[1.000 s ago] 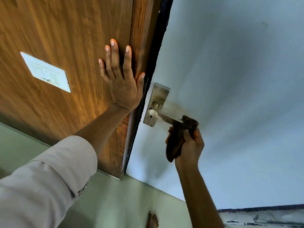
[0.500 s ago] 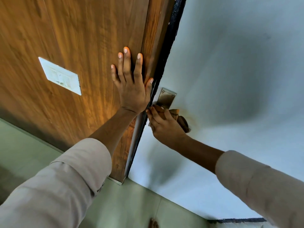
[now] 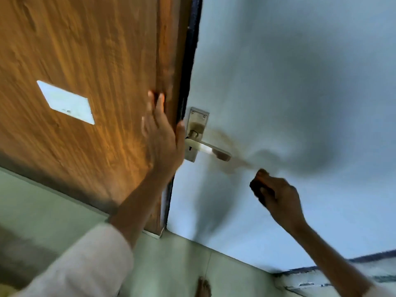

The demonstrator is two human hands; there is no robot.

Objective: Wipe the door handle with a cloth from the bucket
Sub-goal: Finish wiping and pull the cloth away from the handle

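Pulling right hand (image 3: 278, 196), fist clenched round cloth (image 3: 258, 189), off door handle (image 3: 207, 149); left hand (image 3: 162, 136) flat, fingers spread; your wipe pass looks finished.

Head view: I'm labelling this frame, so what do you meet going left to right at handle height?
White plate on the wooden door → left hand flat on the door's edge → handle → right hand gripping the dark cloth, clear of the handle.
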